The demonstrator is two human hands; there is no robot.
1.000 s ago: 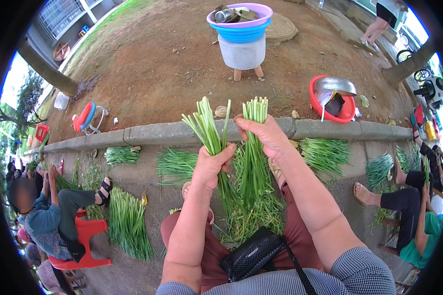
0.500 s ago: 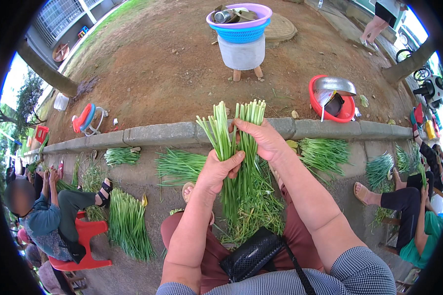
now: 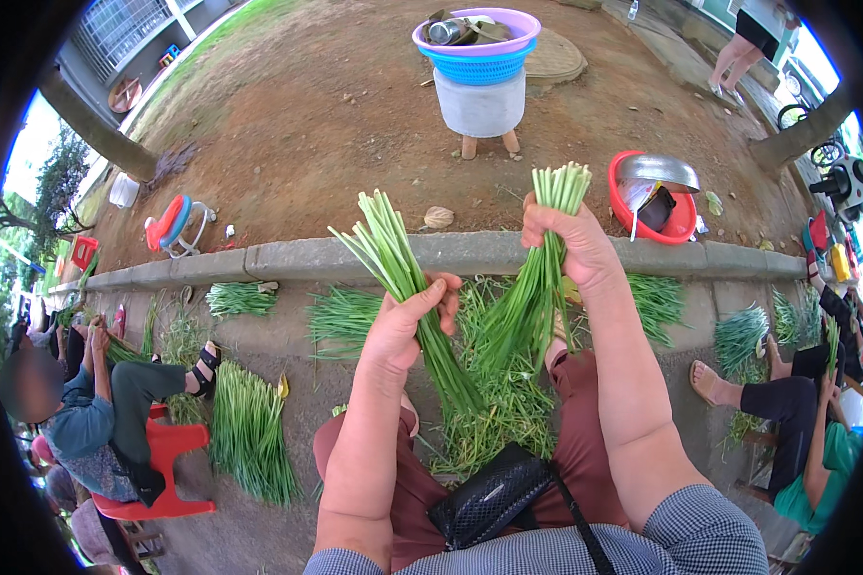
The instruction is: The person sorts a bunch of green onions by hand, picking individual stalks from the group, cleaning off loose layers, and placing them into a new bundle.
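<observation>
green stalks (image 3: 520, 314) are being held in two separate bunches, apparently a sorting step. the left hand (image 3: 410, 316) is gripping the left bunch (image 3: 395, 261), the right hand (image 3: 577, 241) is clasping the right bunch (image 3: 544, 273); pale ends are pointing away from the body, leaves hanging over a loose green pile (image 3: 503, 426). the next move is probably calling for firm grips and evened ends.
</observation>
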